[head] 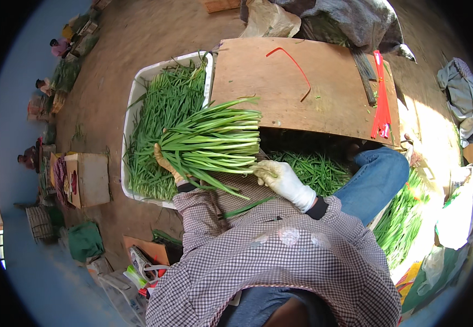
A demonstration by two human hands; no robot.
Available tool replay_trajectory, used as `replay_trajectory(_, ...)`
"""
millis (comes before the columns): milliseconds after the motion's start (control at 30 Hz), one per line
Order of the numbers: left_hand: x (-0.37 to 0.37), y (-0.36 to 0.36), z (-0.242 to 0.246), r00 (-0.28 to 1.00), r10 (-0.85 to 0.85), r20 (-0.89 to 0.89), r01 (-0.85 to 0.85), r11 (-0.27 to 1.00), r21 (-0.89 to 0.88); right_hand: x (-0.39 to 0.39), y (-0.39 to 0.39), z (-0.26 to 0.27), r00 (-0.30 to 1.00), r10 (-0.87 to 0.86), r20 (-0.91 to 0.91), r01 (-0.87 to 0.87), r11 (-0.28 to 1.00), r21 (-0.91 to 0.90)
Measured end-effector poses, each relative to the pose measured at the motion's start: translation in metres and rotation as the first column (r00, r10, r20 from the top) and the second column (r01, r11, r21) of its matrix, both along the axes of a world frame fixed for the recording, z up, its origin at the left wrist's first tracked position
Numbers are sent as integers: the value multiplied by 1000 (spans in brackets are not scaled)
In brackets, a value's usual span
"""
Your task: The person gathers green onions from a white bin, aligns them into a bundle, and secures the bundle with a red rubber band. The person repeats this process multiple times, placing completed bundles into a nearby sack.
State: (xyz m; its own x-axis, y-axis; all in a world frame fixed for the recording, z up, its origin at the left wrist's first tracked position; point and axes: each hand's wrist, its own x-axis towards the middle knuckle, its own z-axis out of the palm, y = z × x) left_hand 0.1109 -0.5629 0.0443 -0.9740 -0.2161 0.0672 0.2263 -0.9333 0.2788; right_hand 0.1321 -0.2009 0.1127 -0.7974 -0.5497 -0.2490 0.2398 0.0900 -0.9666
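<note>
My left hand [164, 162], in a stained glove, grips a fanned bunch of green garlic chives [220, 139] by the leafy part. Pale stem ends of the bunch point right. At its lower right corner, my right hand [283, 180], in a white glove with soiled fingers, has its fingertips pinched on the end of a stem. Beneath the bunch and to its left is a white plastic foam box [127, 135] filled with more chives [171, 98]. Further chives [312, 169] lie in the shade in front of my lap, and one loose leaf [248, 207] rests on my checked smock.
A wooden board [257, 77] lies ahead, bearing a bent red tie strip [295, 67], a bundle of red strips [380, 102] and a dark flat bar [363, 77]. Sunlit chives [404, 216] are at my right. Several people sit by greens along the far left wall.
</note>
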Motion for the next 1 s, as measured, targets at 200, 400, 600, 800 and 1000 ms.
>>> replay_trajectory(200,-5,8,-5,995,96,33,-97,995,39,16,30,-14,997,-77,16,77,996,-40)
replay_trajectory(400,-8,-12,-3,991,132,-34,-131,991,29,-6,118,-25,994,-88,-64,107,911,398)
replay_trajectory(600,-14,-9,18,985,5,-174,0,1000,32,-29,90,-2,766,-17,-643,324,874,363)
replay_trajectory(800,-28,22,31,987,13,-163,-2,998,69,-40,-9,4,848,-281,-448,275,958,-81)
replay_trajectory(1000,-27,27,37,989,22,-148,-11,997,71,-28,-31,1,888,-415,197,455,741,-494)
